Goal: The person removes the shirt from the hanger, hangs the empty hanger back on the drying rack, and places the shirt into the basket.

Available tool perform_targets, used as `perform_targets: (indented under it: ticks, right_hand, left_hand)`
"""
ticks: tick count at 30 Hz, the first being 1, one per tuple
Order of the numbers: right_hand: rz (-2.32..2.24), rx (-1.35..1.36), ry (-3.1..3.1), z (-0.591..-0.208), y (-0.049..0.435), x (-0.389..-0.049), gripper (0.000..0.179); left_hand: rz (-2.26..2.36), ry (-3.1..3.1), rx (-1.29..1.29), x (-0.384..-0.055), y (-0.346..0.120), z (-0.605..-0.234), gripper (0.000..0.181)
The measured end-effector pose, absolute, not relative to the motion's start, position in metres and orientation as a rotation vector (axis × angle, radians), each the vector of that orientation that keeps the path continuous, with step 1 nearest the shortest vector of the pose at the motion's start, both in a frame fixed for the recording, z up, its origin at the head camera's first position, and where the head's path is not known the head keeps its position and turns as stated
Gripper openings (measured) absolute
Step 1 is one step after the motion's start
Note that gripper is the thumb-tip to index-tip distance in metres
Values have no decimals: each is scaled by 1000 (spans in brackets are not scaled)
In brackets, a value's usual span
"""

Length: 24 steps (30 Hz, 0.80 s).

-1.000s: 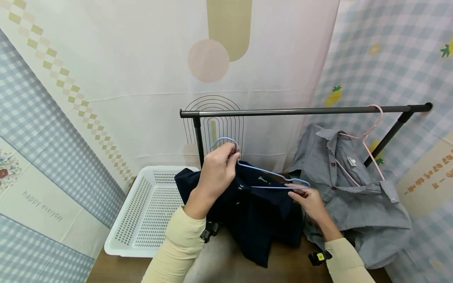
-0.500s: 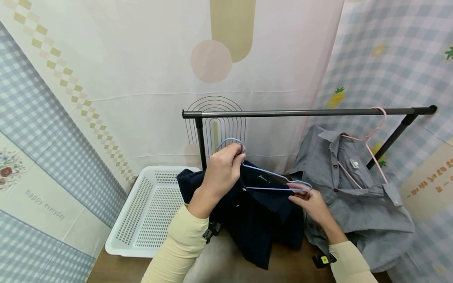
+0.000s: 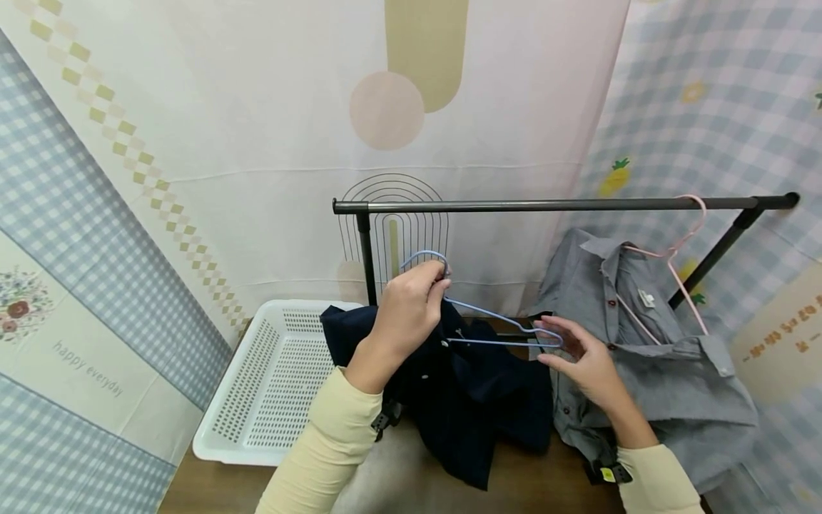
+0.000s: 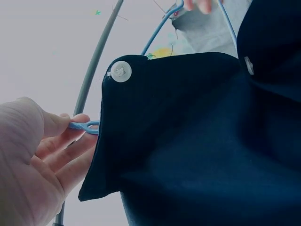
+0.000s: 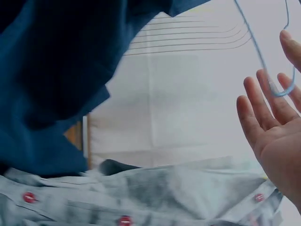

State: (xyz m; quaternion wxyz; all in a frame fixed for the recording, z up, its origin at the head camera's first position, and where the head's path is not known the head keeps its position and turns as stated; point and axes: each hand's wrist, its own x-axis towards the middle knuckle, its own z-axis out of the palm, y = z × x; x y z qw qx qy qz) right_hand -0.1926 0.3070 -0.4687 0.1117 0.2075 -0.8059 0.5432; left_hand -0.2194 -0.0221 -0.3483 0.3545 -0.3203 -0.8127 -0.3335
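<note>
My left hand pinches the neck of a light blue hanger just below its hook. A navy shirt with white buttons hangs over the hanger's left side, partly hidden behind my left hand. Bare of cloth, the hanger's right end reaches to my right hand. Thumb and fingers there stand apart around that end. In the right wrist view the fingers are nearly straight, and the blue loop of the hanger lies against them. The left wrist view shows a white button near the shirt's edge.
A black rail runs behind the hands. A grey shirt hangs from its right part on a pink hanger. To the left, a white perforated basket stands on the brown table. Patterned cloths cover the walls.
My right hand has let go of the navy cloth at the hanger's right end, and its fingers have spread. That part of the shirt has dropped below the hanger. The left hand keeps its pinch.
</note>
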Motion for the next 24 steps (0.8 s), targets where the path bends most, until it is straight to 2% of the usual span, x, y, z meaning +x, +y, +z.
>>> perform_targets:
  ticks: [15, 24]
  right_hand:
    - [736, 728, -2535, -424, 284, -196, 67]
    - [678, 862, -2635, -416, 266, -205, 60]
  left_hand:
    - [-788, -2161, -861, -218, -14, -350, 6]
    - [-737, -2159, -875, -218, -9, -354, 4]
